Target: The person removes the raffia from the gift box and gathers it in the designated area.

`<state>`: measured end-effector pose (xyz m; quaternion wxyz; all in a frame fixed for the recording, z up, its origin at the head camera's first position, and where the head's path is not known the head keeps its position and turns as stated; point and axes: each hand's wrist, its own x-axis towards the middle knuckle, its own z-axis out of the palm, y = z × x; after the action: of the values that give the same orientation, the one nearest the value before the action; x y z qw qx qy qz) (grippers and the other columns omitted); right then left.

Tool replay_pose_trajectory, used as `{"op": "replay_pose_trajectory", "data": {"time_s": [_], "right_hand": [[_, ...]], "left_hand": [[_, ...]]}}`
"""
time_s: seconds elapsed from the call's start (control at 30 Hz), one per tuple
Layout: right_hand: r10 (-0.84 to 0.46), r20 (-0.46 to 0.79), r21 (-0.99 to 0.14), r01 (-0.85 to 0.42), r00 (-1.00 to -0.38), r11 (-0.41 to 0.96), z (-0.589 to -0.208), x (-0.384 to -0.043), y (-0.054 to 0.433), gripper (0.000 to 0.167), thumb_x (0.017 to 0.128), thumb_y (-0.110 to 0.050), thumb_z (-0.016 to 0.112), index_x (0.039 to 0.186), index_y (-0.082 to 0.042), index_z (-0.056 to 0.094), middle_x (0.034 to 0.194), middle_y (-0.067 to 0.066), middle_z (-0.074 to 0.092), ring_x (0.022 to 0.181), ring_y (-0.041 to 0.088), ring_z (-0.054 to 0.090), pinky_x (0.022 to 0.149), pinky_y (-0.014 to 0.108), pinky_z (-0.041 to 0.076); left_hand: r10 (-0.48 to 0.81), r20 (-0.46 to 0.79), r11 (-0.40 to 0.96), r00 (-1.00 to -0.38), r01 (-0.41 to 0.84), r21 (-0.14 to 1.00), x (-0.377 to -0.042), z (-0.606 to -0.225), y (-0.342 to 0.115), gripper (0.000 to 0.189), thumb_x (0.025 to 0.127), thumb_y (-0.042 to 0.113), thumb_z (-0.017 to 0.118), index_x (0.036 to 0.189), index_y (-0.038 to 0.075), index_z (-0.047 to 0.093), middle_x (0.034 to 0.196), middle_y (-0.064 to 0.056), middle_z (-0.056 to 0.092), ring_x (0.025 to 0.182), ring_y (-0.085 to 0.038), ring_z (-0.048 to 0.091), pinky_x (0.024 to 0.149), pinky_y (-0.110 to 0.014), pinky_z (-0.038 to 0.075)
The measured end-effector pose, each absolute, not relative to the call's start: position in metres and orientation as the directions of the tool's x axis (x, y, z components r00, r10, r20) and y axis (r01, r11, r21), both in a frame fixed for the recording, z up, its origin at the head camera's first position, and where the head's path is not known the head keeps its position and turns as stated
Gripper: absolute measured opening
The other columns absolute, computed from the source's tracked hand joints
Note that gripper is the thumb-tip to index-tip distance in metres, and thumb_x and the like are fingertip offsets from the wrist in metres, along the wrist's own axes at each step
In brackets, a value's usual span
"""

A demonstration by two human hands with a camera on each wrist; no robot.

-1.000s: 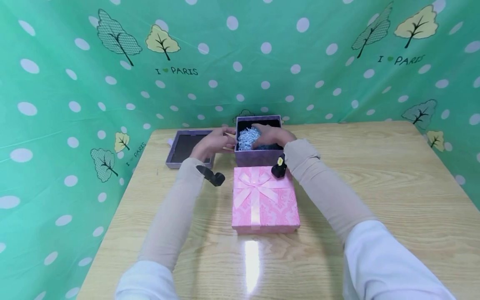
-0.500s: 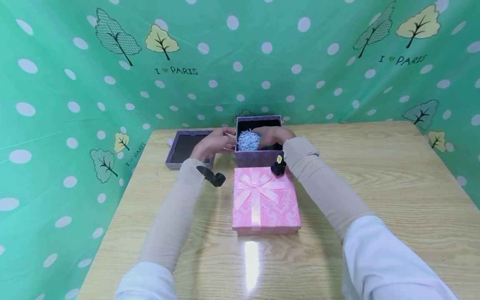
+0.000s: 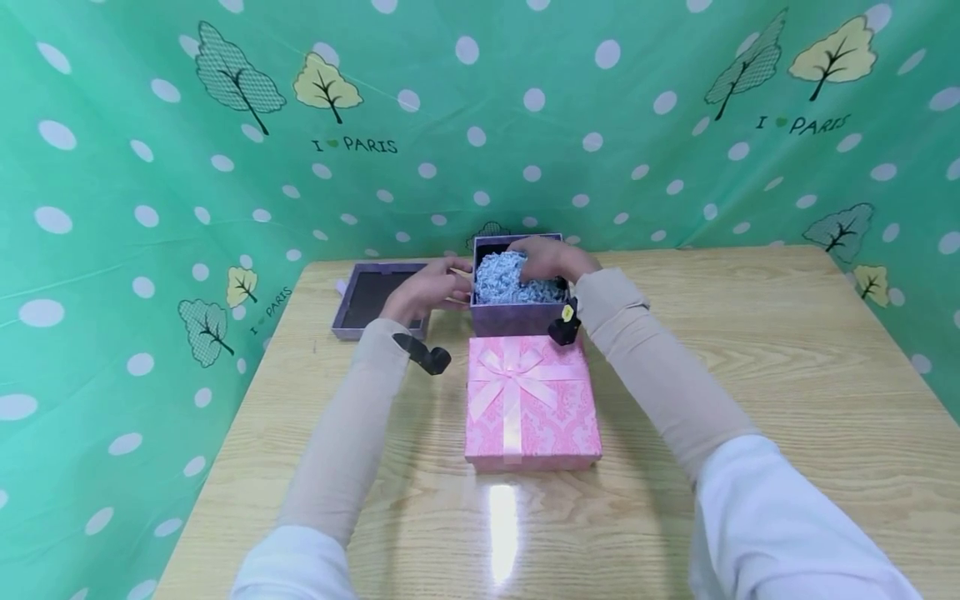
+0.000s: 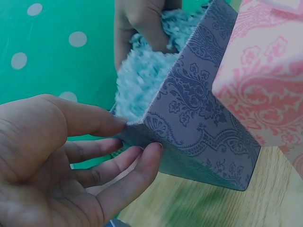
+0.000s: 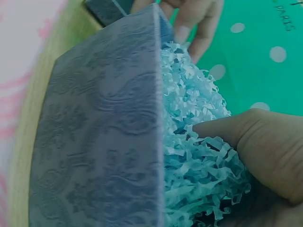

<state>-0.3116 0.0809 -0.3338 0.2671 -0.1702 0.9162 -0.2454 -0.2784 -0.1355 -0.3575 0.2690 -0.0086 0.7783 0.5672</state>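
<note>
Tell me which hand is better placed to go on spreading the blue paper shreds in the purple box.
Right. The right hand is already in the blue paper shreds inside the purple box; the left hand only touches the box's outer corner.

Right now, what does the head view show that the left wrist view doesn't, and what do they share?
Only the head view shows the whole table, the purple lid lying open side up to the left of the box, the bow on the pink box, and both sleeved arms. Only the left wrist view shows the left hand's fingertips touching a corner of the purple box. Both show that box, its blue shredded paper, the right hand in the paper, and the pink box.
</note>
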Motion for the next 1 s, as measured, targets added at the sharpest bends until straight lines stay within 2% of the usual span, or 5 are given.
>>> {"op": "replay_pose_trajectory", "data": {"time_s": [0.17,0.3,0.4,0.6,1.0], "right_hand": [[-0.437,-0.378,-0.589,-0.153,-0.816,0.794,-0.324,-0.31,0.087,0.069,0.088,-0.002,0.056,0.15,-0.015,0.03,0.157,0.011,0.024,0.101,0.027,0.047,0.081,0.036,0.045],[-0.448,-0.35,-0.612,-0.162,-0.823,0.774,-0.319,-0.31,0.093,0.07,0.089,-0.002,0.055,0.151,-0.014,0.026,0.161,0.01,0.007,0.119,0.029,0.043,0.084,0.037,0.046],[-0.454,-0.327,-0.627,-0.17,-0.828,0.761,-0.316,-0.31,0.097,0.068,0.089,-0.002,0.055,0.151,-0.014,0.028,0.161,0.009,0.012,0.126,0.027,0.038,0.085,0.036,0.044],[-0.451,-0.289,-0.692,-0.142,-0.844,0.708,-0.308,-0.309,0.106,0.069,0.089,-0.001,0.056,0.15,-0.015,0.028,0.156,0.009,0.027,0.107,0.027,0.046,0.078,0.035,0.047],[-0.448,-0.23,-0.742,-0.142,-0.864,0.655,-0.285,-0.3,0.124,0.073,0.09,-0.002,0.055,0.153,-0.018,0.021,0.159,0.003,0.019,0.141,0.024,0.025,0.11,0.043,0.037]], "left_hand": [[0.297,-0.428,0.354,-0.853,-0.318,0.879,-0.278,-0.359,-0.135,0.047,0.094,0.002,0.051,0.138,0.003,0.036,0.119,-0.021,0.055,0.106,-0.031,0.058,0.1,-0.044,0.049],[0.301,-0.429,0.351,-0.852,-0.319,0.88,-0.278,-0.359,-0.136,0.047,0.094,0.003,0.051,0.139,0.004,0.036,0.12,-0.021,0.055,0.107,-0.031,0.059,0.099,-0.043,0.05],[0.308,-0.428,0.35,-0.85,-0.317,0.882,-0.279,-0.359,-0.137,0.047,0.095,0.004,0.051,0.139,0.003,0.036,0.122,-0.021,0.055,0.108,-0.031,0.058,0.099,-0.042,0.05],[0.317,-0.429,0.345,-0.846,-0.318,0.883,-0.279,-0.359,-0.137,0.048,0.096,0.003,0.048,0.141,0.003,0.034,0.119,-0.019,0.054,0.104,-0.029,0.058,0.1,-0.043,0.049],[0.32,-0.443,0.301,-0.838,-0.353,0.886,-0.279,-0.359,-0.136,0.058,0.093,-0.005,0.044,0.147,0.003,0.023,0.134,-0.028,0.043,0.122,-0.042,0.048,0.105,-0.047,0.044]]}}
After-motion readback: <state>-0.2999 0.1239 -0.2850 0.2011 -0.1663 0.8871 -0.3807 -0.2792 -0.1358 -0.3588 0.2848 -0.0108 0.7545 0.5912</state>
